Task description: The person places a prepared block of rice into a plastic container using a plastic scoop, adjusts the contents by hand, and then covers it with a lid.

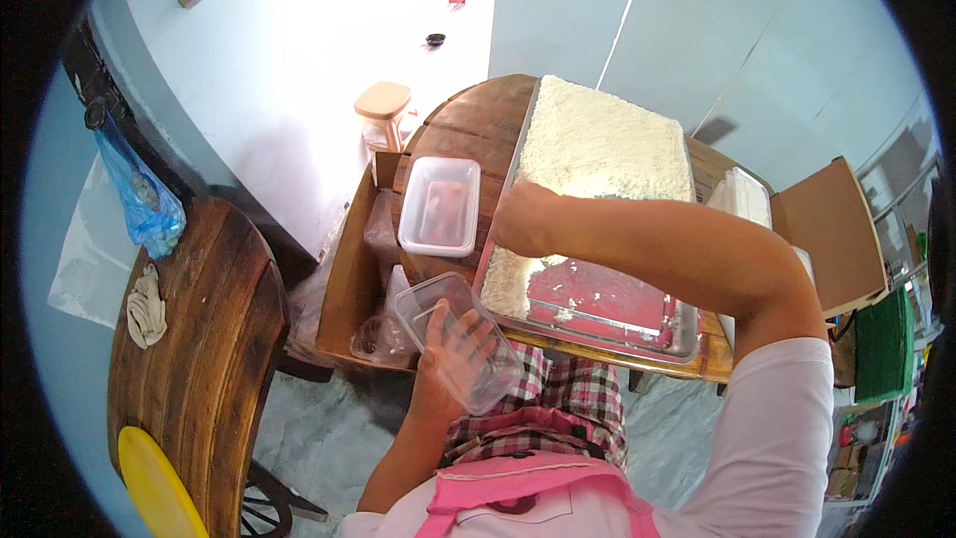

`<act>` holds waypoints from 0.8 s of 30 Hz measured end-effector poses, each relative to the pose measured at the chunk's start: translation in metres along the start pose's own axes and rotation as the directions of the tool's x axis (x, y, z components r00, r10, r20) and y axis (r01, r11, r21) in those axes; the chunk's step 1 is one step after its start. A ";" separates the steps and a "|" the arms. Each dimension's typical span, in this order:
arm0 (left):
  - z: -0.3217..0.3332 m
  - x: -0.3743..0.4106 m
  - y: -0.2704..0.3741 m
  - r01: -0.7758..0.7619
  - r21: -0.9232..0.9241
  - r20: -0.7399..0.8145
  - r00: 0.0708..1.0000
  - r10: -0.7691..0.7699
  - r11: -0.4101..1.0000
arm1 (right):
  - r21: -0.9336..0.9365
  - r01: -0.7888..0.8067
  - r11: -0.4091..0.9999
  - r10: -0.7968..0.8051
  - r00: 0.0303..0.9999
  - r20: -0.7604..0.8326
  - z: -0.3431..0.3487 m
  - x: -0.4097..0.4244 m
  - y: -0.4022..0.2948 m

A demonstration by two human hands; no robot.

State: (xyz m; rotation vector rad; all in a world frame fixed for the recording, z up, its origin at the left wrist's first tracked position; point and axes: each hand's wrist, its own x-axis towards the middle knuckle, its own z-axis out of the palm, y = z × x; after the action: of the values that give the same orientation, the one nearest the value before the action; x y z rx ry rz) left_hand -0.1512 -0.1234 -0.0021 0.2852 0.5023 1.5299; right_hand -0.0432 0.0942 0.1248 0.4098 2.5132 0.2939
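A large metal tray (605,295) lies on the wooden table before me. White crumbly food (605,138) fills its far part and a strip along the near left side, while its near middle is bare metal with scattered crumbs. My right hand (526,220) is curled into a fist at the tray's left rim; whether it grips anything is hidden. Below, my left hand (457,355) supports a clear rectangular plastic container (489,381) from underneath, with the fingers visible through it. A translucent white plastic container (439,205) stands left of the tray.
A cardboard box (347,276) with clear plastic items sits at the table's left. An open cardboard box (829,232) and stacked white containers (739,194) stand at the right. Another wooden table (202,314), far left, bears a cloth (146,306) and a yellow oval object (158,482).
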 end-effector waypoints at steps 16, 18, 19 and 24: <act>-0.006 -0.002 0.006 0.008 0.083 0.065 0.998 -0.014 0.997 | 0.401 -0.348 0.847 0.429 0.894 -0.132 0.096 -0.164 -0.020; -0.007 -0.004 0.008 0.019 0.093 0.072 0.997 -0.026 0.995 | 0.673 -0.357 0.648 0.520 0.853 -0.049 0.093 -0.179 -0.021; -0.003 -0.005 0.010 0.026 0.108 0.062 0.998 -0.033 0.994 | 0.782 -0.351 0.515 0.557 0.831 0.007 0.094 -0.183 -0.023; 0.004 -0.004 0.015 0.016 0.183 0.092 0.995 -0.033 0.983 | 0.875 -0.342 0.343 0.439 0.882 0.173 0.111 -0.149 -0.026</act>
State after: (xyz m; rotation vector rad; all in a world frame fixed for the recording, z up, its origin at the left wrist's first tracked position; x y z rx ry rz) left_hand -0.1621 -0.1260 0.0084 0.4895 0.5692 1.4411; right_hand 0.1323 0.0307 0.1017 1.4720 2.3959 -0.9694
